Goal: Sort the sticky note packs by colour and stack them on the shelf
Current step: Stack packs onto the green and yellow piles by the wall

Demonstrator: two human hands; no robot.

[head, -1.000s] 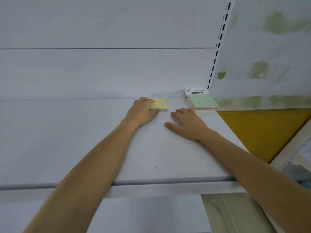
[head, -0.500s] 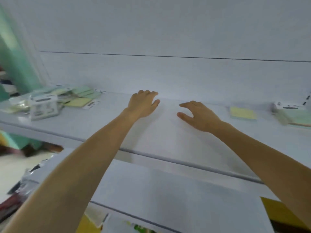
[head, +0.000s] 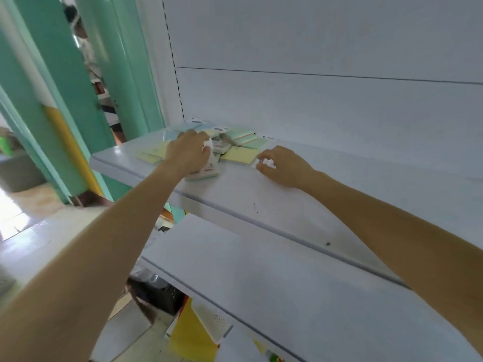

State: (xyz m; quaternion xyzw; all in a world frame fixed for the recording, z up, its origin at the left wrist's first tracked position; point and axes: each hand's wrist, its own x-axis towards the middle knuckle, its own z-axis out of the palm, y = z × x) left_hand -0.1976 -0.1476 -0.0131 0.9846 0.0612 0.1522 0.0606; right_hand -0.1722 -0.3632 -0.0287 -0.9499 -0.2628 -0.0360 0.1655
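Left hand: the left hand (head: 187, 154) lies over the loose heap with its fingers curled down. Its grip closes on a green-edged pack with a white header card (head: 206, 172), which sticks out from under the palm toward the shelf's front.
Right hand: the right hand (head: 283, 165) has thumb and forefinger drawn into a narrow grip, pinching the clear wrapper corner of a flat yellow sticky note pack (head: 240, 155).
Yellow pack: it lies flat on the shelf, just beside the heap, its far edge against the green packs.
Heap: a jumbled heap of yellow, green and pale blue sticky note packs (head: 235, 135) sits at the left end of the shelf, close to the back panel. More pale yellow packs (head: 156, 152) lie left of the left hand.
Shelf: a white metal shelf (head: 300, 205), with a lower white shelf (head: 261, 283) beneath it.
Background: a green door frame (head: 52, 74) stands at left, with a person (head: 88, 56) partly visible beyond it.
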